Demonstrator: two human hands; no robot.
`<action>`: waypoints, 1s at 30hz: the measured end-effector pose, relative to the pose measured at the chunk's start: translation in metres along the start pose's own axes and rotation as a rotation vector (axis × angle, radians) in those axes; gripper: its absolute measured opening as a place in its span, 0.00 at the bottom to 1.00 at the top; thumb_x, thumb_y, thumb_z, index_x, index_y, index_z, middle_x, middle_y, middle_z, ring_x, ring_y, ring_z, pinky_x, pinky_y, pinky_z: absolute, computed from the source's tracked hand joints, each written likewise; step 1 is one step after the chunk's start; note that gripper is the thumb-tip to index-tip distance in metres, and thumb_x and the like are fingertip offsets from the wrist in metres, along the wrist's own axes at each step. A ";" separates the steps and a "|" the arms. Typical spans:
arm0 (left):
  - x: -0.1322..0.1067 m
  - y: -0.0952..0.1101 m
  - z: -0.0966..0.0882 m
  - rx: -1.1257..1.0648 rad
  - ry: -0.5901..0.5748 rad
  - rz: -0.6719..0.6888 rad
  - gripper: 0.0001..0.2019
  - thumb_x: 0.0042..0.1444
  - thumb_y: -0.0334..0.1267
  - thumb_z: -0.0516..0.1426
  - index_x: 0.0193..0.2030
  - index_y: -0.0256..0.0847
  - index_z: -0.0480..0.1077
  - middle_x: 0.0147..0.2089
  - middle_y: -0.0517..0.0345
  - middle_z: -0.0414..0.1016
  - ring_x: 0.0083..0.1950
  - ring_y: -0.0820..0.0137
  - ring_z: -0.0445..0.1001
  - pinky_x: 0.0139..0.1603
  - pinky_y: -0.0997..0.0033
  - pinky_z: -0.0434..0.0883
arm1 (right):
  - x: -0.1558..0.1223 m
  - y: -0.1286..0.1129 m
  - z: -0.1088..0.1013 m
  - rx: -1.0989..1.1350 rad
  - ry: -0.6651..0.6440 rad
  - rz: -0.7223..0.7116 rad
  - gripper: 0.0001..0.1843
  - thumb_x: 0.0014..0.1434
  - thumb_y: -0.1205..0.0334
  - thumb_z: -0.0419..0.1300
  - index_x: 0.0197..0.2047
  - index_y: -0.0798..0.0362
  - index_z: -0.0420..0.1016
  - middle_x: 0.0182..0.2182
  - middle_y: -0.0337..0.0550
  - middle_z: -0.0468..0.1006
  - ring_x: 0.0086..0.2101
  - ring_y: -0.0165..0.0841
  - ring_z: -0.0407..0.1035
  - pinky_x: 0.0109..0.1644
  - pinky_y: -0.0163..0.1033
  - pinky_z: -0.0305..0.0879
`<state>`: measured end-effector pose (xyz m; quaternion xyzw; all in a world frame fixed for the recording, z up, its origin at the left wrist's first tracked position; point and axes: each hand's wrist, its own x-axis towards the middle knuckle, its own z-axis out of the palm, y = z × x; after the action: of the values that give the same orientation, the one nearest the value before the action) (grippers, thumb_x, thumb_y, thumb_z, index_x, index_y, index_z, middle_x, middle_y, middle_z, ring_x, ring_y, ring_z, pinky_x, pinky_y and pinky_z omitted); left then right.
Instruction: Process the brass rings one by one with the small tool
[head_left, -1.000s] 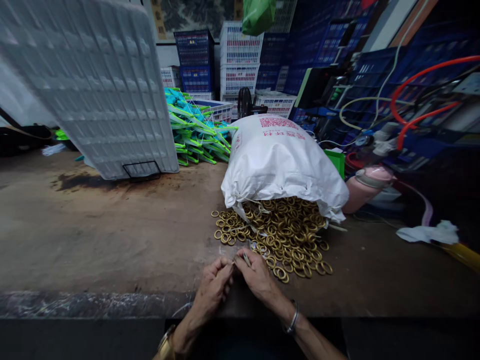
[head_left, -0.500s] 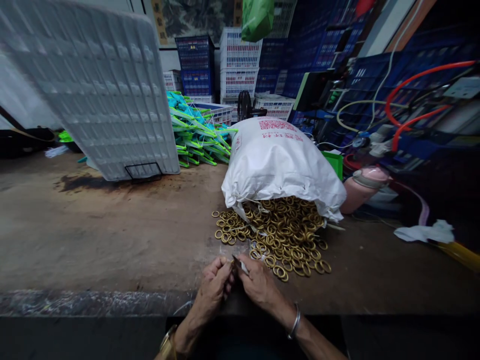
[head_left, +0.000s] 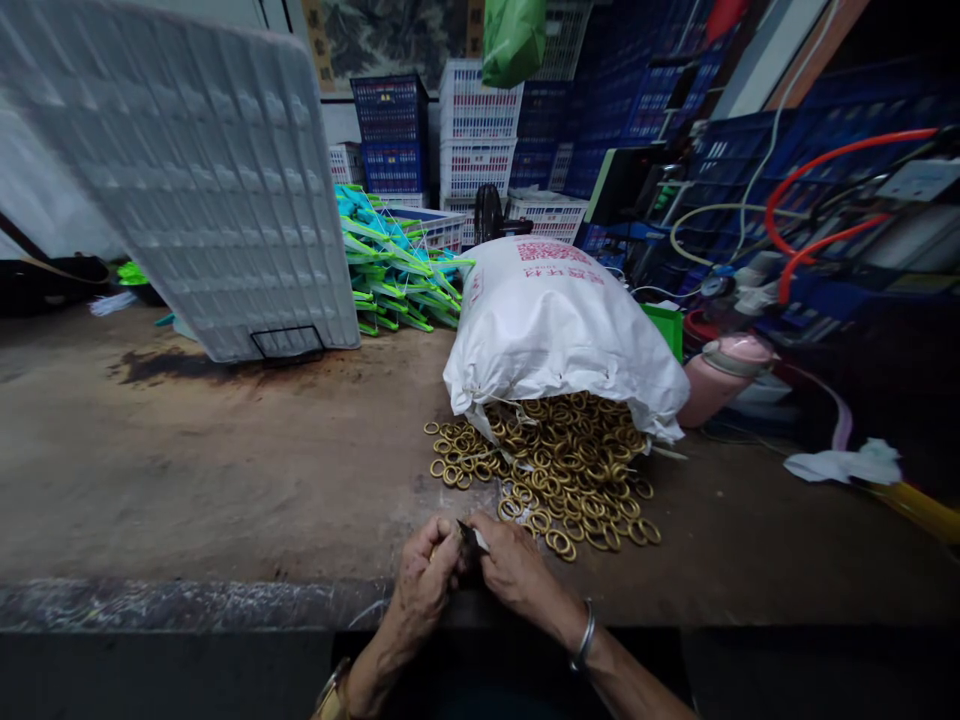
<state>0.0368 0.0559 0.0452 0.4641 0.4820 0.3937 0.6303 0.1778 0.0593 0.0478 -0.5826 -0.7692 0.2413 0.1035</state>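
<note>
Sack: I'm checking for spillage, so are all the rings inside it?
No, many rings lie on the table in front of the sack.

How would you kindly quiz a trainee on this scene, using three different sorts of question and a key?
1. Multiple choice: what spills from the sack?
A. bolts
B. rings
C. buttons

2. True or false: in this view, the pink bottle is to the right of the sack.

3. Short answer: which is nearer the pile of rings, the left hand or the right hand?

Key
1. B
2. True
3. The right hand
</note>
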 end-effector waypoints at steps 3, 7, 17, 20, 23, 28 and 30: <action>-0.006 0.001 -0.006 -0.035 0.030 -0.053 0.20 0.48 0.56 0.54 0.25 0.40 0.59 0.19 0.67 0.61 0.16 0.82 0.54 0.15 0.82 0.50 | 0.006 -0.003 0.002 -0.082 0.018 -0.003 0.16 0.46 0.73 0.48 0.39 0.53 0.66 0.27 0.41 0.73 0.28 0.31 0.64 0.29 0.35 0.45; -0.020 0.007 -0.012 -0.172 0.013 -0.113 0.18 0.49 0.53 0.56 0.28 0.40 0.60 0.20 0.67 0.63 0.16 0.83 0.56 0.14 0.84 0.51 | 0.021 -0.007 0.001 -0.138 0.040 -0.011 0.15 0.50 0.72 0.47 0.43 0.55 0.65 0.29 0.43 0.75 0.29 0.33 0.66 0.30 0.35 0.46; -0.015 0.008 -0.021 -0.633 -0.017 -0.157 0.13 0.52 0.45 0.57 0.27 0.37 0.61 0.31 0.56 0.71 0.20 0.81 0.61 0.15 0.82 0.55 | 0.052 -0.007 0.004 -0.264 0.193 0.163 0.07 0.58 0.65 0.49 0.42 0.53 0.62 0.32 0.44 0.76 0.32 0.34 0.70 0.30 0.36 0.47; -0.013 0.006 -0.024 -0.659 -0.032 -0.152 0.10 0.52 0.42 0.56 0.29 0.38 0.62 0.31 0.56 0.71 0.21 0.80 0.63 0.15 0.82 0.56 | 0.053 -0.006 0.008 -0.333 0.180 0.163 0.09 0.58 0.68 0.48 0.43 0.53 0.62 0.34 0.46 0.76 0.33 0.35 0.70 0.31 0.36 0.48; -0.011 0.004 -0.027 -0.718 -0.069 -0.174 0.08 0.51 0.41 0.57 0.34 0.38 0.65 0.29 0.58 0.70 0.21 0.79 0.63 0.15 0.82 0.55 | 0.054 -0.005 0.008 -0.363 0.160 0.176 0.10 0.57 0.72 0.47 0.42 0.54 0.62 0.33 0.47 0.76 0.31 0.33 0.70 0.30 0.36 0.48; -0.006 0.002 -0.028 -0.827 -0.059 -0.260 0.11 0.47 0.42 0.61 0.29 0.36 0.66 0.29 0.59 0.68 0.23 0.79 0.64 0.16 0.84 0.55 | 0.048 0.003 0.002 -0.235 0.189 0.094 0.11 0.53 0.74 0.48 0.38 0.54 0.64 0.28 0.42 0.74 0.27 0.30 0.67 0.29 0.35 0.47; -0.003 0.002 -0.026 -0.820 -0.025 -0.264 0.13 0.45 0.42 0.62 0.26 0.36 0.64 0.28 0.59 0.68 0.24 0.79 0.65 0.16 0.84 0.54 | 0.043 0.007 -0.001 -0.100 0.224 0.069 0.10 0.53 0.73 0.47 0.37 0.53 0.64 0.26 0.40 0.73 0.26 0.30 0.65 0.29 0.34 0.48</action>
<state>0.0107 0.0587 0.0450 0.1143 0.3332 0.4627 0.8135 0.1711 0.1020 0.0403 -0.6366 -0.7434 0.1393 0.1510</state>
